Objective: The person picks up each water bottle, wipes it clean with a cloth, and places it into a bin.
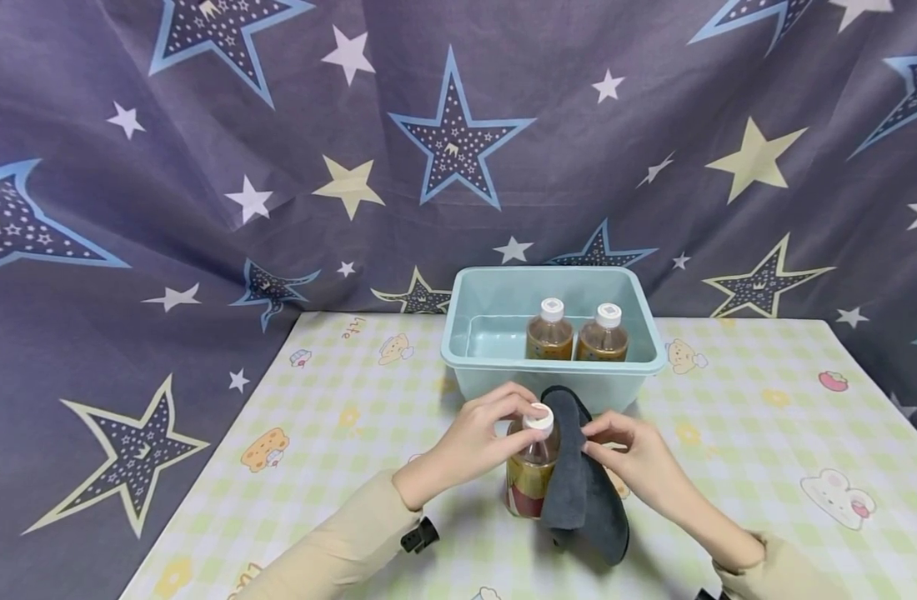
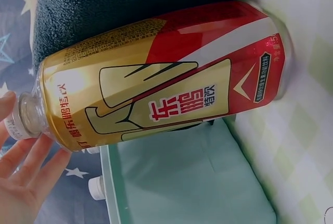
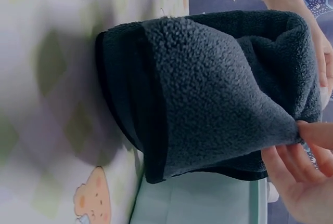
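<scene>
In front of the bin stands a drink bottle with a gold and red label and a white cap. My left hand grips it at the cap and neck, thumb and fingers around the top. A dark grey cloth hangs folded against the bottle's right side; my right hand pinches its upper part between thumb and fingers. The right wrist view shows the fuzzy cloth up close with a black edging. In the left wrist view the bottle shows its printed label, with the cloth behind it.
A light blue plastic bin stands at the back of the table, just beyond the hands. Inside it, on the right, are two white-capped bottles. The table has a checked cloth with cartoon prints; a starry curtain hangs behind.
</scene>
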`<state>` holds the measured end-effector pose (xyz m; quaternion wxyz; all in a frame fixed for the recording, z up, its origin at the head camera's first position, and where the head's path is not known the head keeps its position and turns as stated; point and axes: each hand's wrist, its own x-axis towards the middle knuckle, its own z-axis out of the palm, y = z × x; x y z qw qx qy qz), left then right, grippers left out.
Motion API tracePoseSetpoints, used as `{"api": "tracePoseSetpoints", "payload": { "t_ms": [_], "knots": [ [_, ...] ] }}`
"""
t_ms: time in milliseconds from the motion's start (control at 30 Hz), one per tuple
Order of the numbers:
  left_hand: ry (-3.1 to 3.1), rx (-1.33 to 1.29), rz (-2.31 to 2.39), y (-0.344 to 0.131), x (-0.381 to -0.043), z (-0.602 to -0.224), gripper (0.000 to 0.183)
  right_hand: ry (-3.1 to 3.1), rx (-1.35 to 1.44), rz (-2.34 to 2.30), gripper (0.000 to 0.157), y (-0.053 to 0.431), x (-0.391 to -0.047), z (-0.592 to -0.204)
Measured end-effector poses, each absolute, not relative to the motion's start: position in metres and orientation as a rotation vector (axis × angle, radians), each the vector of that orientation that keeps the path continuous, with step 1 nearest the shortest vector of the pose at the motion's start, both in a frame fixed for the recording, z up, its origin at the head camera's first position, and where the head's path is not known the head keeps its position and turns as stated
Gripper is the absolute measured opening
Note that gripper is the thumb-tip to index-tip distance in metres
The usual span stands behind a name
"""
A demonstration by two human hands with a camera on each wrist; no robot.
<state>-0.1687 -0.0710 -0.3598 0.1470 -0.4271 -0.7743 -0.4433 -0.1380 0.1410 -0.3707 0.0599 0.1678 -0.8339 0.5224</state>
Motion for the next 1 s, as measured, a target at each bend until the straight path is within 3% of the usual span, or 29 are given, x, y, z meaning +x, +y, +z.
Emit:
{"api": "tracePoseSetpoints", "payload": {
  "t_ms": [1000],
  "knots": [
    [-2.211, -1.279, -1.281, -0.072, -0.172, -0.361, 0.015, -2.629, 0.475, 1.644, 0.013, 0.139, -0.142, -0.400]
  ]
}}
